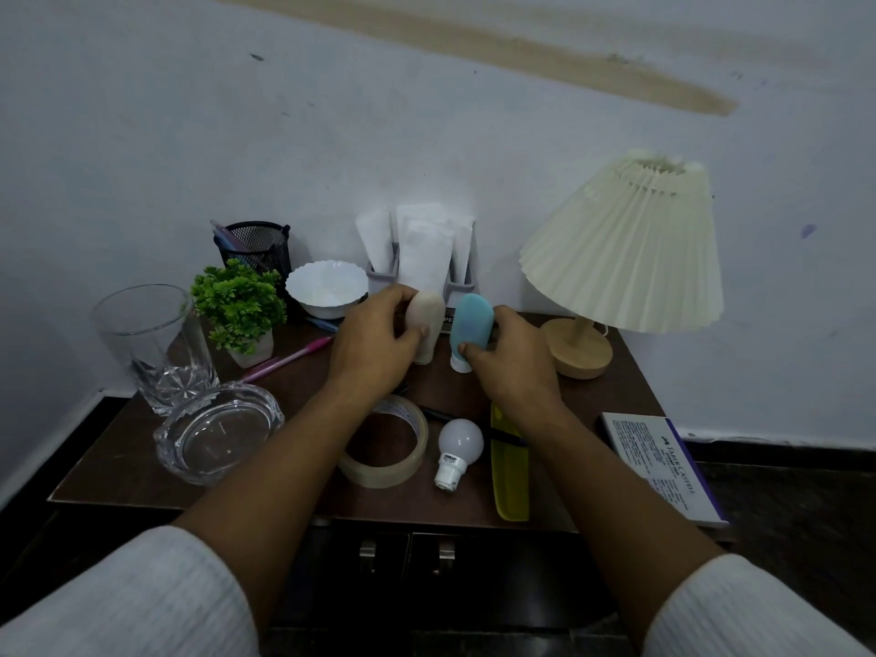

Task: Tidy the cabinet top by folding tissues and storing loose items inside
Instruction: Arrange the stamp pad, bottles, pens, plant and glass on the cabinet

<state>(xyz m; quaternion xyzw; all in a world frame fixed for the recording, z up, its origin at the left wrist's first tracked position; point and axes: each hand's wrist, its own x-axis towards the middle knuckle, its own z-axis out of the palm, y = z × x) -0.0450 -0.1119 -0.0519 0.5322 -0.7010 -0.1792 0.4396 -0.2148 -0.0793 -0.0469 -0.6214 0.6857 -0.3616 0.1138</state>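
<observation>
Both hands' fingers grip bottles: left hand (374, 334) beige bottle (425, 324), right hand (509, 360) blue bottle (470, 327), mid-cabinet top (294, 386).

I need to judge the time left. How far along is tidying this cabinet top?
Done: tissues stand folded in the holder. In hand: the left hand grips the beige bottle, the right hand the blue bottle. Left: tape roll, bulb, yellow comb and pink pen lie loose; the cabinet doors look closed. Probably early.
</observation>
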